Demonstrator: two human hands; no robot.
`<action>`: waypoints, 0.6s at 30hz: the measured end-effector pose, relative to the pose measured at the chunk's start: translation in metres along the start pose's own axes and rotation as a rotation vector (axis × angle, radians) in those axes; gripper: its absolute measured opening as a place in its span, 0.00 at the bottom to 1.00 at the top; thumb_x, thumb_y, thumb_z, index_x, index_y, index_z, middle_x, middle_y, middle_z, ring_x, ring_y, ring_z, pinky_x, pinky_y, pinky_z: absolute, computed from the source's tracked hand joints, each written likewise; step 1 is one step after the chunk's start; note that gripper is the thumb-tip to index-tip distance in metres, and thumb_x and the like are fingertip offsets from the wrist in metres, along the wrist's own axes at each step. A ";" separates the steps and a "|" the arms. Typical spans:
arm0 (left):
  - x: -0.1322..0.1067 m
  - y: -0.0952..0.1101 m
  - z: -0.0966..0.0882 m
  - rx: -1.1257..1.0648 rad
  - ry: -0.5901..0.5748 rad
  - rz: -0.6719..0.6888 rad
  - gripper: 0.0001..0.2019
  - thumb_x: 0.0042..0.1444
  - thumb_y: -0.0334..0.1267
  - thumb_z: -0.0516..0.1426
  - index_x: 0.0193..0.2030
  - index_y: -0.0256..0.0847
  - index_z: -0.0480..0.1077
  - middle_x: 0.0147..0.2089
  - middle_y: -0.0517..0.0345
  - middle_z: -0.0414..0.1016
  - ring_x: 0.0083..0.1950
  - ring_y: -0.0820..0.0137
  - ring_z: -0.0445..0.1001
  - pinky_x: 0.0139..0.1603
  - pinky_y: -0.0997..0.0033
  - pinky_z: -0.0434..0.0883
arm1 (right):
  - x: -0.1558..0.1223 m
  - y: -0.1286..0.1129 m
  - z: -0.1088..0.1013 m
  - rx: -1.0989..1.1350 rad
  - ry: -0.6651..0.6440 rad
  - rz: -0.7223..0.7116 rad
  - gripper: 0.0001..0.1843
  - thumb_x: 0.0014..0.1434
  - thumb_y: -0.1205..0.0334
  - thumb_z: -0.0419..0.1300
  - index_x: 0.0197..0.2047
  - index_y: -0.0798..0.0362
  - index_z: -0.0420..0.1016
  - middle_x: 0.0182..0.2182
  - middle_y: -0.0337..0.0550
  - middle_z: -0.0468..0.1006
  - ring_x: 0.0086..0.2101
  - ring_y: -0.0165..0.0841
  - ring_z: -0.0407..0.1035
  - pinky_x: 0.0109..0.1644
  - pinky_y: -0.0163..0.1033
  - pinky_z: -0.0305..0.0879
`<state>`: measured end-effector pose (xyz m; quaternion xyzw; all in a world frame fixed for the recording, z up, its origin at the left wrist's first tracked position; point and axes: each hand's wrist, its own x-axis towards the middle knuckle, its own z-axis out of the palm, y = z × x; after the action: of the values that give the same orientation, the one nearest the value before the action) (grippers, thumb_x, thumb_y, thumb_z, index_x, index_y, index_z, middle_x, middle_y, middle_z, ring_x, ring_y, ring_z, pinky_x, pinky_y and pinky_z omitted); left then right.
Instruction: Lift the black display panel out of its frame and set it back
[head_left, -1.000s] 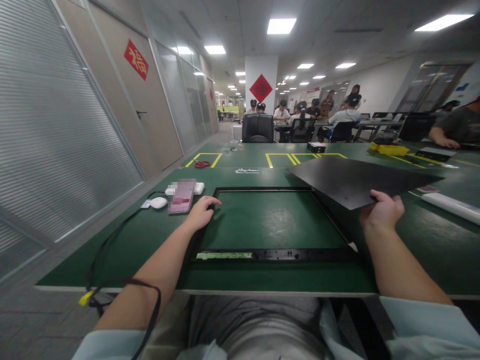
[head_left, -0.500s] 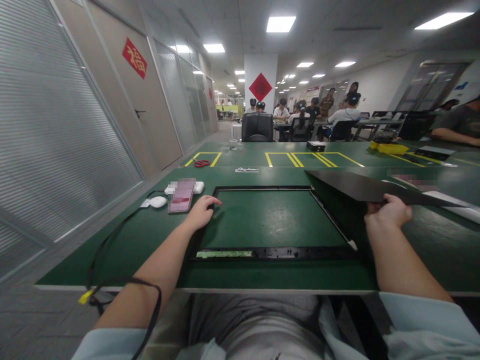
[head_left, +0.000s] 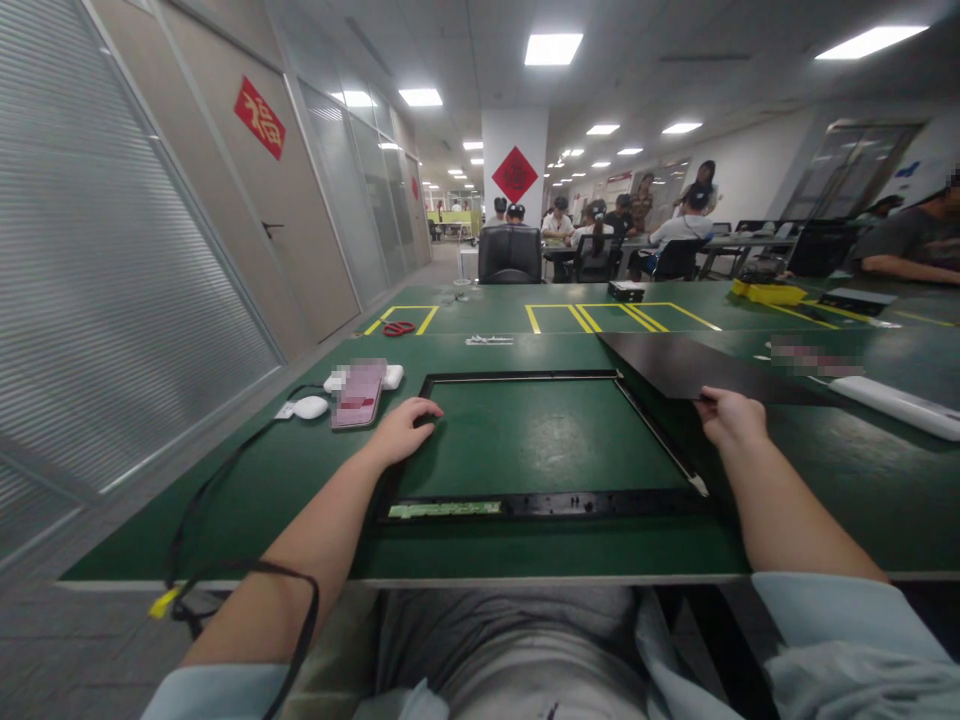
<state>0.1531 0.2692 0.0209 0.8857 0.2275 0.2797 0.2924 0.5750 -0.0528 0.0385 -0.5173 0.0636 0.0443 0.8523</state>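
A black rectangular frame [head_left: 585, 503], like a monitor bezel, lies flat on the green table, with a light green strip [head_left: 444, 509] along its lower left side. My left hand [head_left: 409, 430] is closed over the frame's left edge, fingers curled inward. To the right, my right hand [head_left: 735, 415] pinches the near edge of a thin dark flat panel [head_left: 694, 368]. This panel is tilted beside the frame's right side, its far left corner close to the frame's upper right corner. A small whitish piece [head_left: 699, 486] shows at the frame's lower right corner.
Left of the frame are a pink phone [head_left: 358, 395], white rounded devices [head_left: 310, 407] and a black strap [head_left: 217, 480]. Red-handled scissors [head_left: 398, 328] and white tools [head_left: 489, 341] lie farther back. A long white object [head_left: 896, 405] and a yellow tray [head_left: 769, 292] are at right. People sit beyond.
My right hand has moved left and slightly lower with the dark panel, uncovering more of the white object behind it. My left hand stays at the frame's left edge, its fingers more curled.
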 end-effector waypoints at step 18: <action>0.000 0.007 -0.001 0.040 -0.034 0.021 0.09 0.49 0.38 0.58 0.36 0.47 0.79 0.48 0.50 0.79 0.52 0.53 0.76 0.62 0.52 0.68 | 0.005 0.009 -0.003 -0.143 0.204 0.147 0.16 0.46 0.84 0.57 0.28 0.53 0.62 0.26 0.34 0.69 0.23 0.25 0.68 0.25 0.28 0.75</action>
<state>0.1541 0.2641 0.0259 0.8983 0.2187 0.2631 0.2757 0.5782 -0.0517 0.0287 -0.5726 0.1846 0.0582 0.7967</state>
